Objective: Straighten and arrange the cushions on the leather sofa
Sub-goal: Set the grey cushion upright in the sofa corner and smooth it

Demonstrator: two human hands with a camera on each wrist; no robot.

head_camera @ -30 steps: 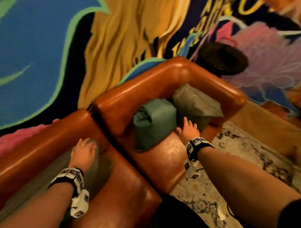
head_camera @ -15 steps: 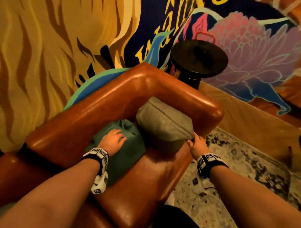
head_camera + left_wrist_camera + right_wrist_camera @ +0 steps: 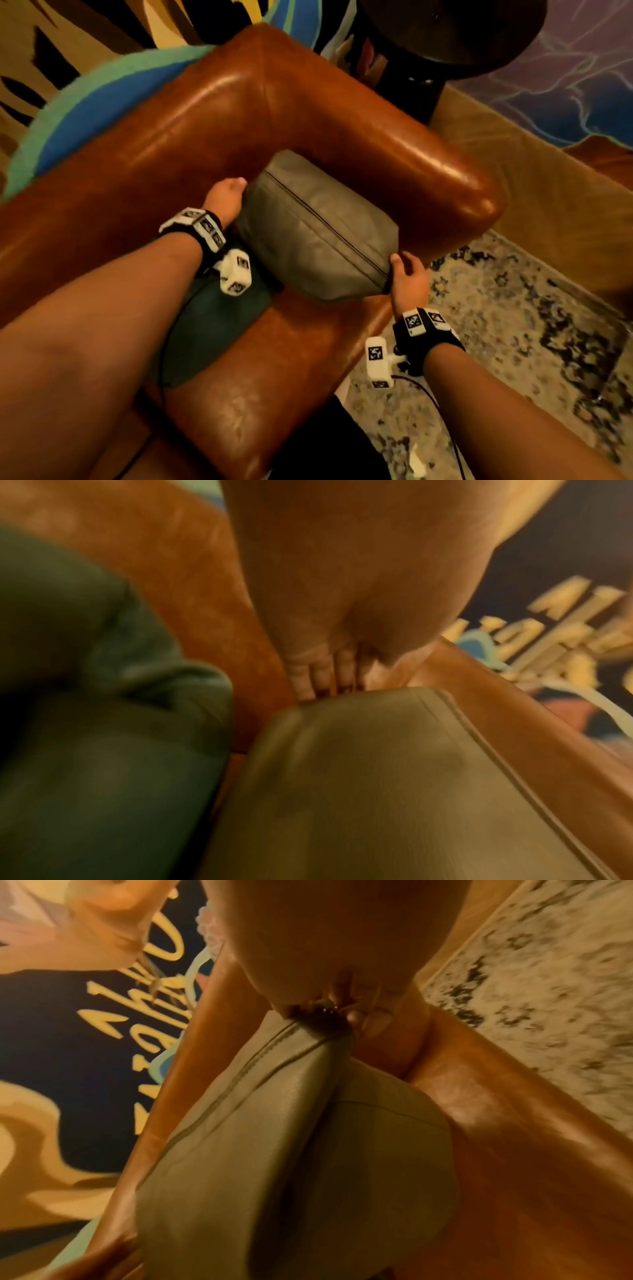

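Observation:
A grey-olive cushion (image 3: 315, 226) stands in the corner of the brown leather sofa (image 3: 212, 113), leaning toward the armrest. My left hand (image 3: 226, 195) holds its far left corner, with the fingers (image 3: 325, 674) tucked behind the cushion's (image 3: 377, 791) top edge. My right hand (image 3: 407, 274) pinches the near right corner at the seam, which the right wrist view shows close up as fingers (image 3: 369, 1020) on the cushion (image 3: 291, 1150). A dark green cushion (image 3: 219, 325) lies flat on the seat under my left forearm, beside the grey one (image 3: 103, 723).
A round black side table (image 3: 452, 31) stands behind the sofa's corner. A painted mural wall (image 3: 68, 51) runs behind the backrest. A patterned rug (image 3: 513, 325) covers the floor to the right, bordered by a wooden ledge (image 3: 548, 192).
My left hand has left the green cushion and moved to the grey cushion's far corner. The right hand stays on the near corner. The head view has come closer.

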